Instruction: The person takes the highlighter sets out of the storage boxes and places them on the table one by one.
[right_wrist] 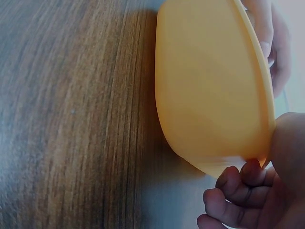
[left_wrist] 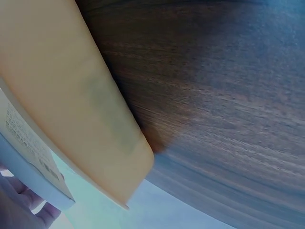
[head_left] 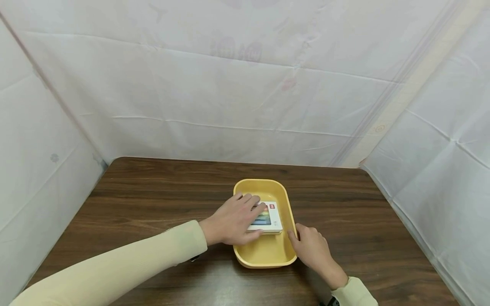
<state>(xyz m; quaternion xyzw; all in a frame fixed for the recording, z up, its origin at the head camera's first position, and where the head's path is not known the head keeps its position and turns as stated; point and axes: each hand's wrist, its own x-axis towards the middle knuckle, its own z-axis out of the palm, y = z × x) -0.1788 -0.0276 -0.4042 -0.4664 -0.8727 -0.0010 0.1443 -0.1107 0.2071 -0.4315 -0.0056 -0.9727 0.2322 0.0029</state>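
My left hand (head_left: 236,219) reaches over a yellow plastic basin (head_left: 264,254) and holds a flat white box (head_left: 276,217), its thumb at the near edge and fingers spread across the top. Coloured bars show on the box face, with a small red mark in one corner. In the left wrist view, the box (left_wrist: 35,167) appears at the basin's rim, fingers curled behind it. My right hand (head_left: 314,250) grips the basin's right rim, thumb inside. Its fingers (right_wrist: 228,179) lie against the outer wall in the right wrist view. Part of the box is hidden under the left hand.
The basin stands on a dark wood-grain table (head_left: 172,182). White sheeting (head_left: 229,97) hangs behind the table's far edge and along both sides.
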